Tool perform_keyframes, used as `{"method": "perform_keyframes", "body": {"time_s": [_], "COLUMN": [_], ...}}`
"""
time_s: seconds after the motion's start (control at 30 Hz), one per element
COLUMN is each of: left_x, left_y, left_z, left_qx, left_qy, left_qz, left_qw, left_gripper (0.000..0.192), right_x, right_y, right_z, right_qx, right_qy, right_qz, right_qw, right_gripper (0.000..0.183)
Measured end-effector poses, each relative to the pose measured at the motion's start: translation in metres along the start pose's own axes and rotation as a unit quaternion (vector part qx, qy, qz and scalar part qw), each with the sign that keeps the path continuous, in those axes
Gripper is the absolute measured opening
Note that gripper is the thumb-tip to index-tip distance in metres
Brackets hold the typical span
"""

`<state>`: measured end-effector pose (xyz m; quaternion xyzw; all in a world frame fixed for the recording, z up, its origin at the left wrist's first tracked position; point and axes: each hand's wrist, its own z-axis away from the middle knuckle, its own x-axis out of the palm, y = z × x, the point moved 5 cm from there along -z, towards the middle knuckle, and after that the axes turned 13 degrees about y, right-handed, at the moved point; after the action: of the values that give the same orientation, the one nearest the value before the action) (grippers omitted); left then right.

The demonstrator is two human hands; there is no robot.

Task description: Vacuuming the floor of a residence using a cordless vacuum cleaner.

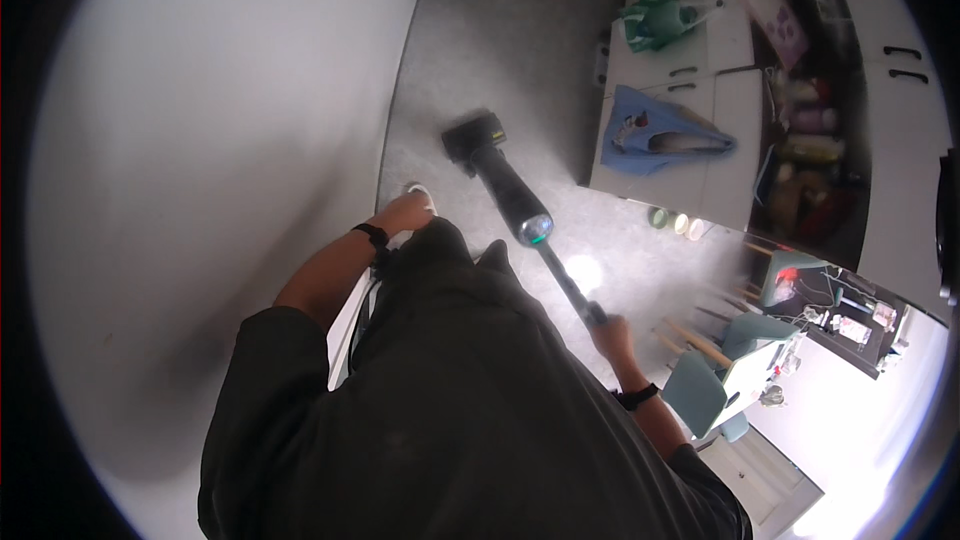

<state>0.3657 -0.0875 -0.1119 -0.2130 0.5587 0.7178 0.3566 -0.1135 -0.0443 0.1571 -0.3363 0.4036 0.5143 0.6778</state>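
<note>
My right hand (613, 337) is closed around the handle of a dark upright floor cleaner (514, 195). Its thin stick slants away from me to a thick body with a lit round display (535, 229). The wide black floor head (474, 139) rests on the grey floor (510, 45), close to the wall. On the other side, my left hand (409, 211) hangs in front of my dark trouser leg. A white curved thing (426, 195) shows just beyond its fingers; whether the hand holds it or it is part of my footwear, I cannot tell.
A white wall (225, 90) runs along my left. To the right stand white cabinets (727, 105) with a blue bag (652, 135) and a green bag (656, 19) hanging on them. Several round containers (680, 223) sit by the cabinet end. Green chairs (694, 390) surround a white table (750, 375).
</note>
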Motion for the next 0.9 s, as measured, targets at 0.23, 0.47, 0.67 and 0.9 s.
{"method": "perform_keyframes", "body": {"time_s": [0.23,0.47,0.67,0.9], "left_x": [-0.021,-0.078,-0.119,-0.162], "left_y": [0.183,0.236,0.144,0.035], "left_z": [-0.031,-0.071,-0.108,-0.186], "left_qx": [-0.074,-0.224,-0.303,-0.345], "left_qy": [-0.194,-0.096,0.093,0.258], "left_qz": [0.242,0.585,0.557,0.237], "left_qw": [0.948,0.773,0.767,0.871], "left_gripper": [0.060,0.048,0.037,0.061], "right_x": [0.032,0.025,-0.056,0.044], "right_y": [-0.117,-0.282,-0.306,0.008], "right_z": [-0.080,-0.140,-0.089,-0.058], "right_qx": [0.049,-0.061,-0.064,0.215], "right_qy": [-0.135,-0.185,-0.427,-0.166], "right_qz": [-0.169,-0.527,-0.515,-0.514], "right_qw": [0.975,0.827,0.741,0.813], "right_gripper": [0.042,0.023,0.044,0.028]}}
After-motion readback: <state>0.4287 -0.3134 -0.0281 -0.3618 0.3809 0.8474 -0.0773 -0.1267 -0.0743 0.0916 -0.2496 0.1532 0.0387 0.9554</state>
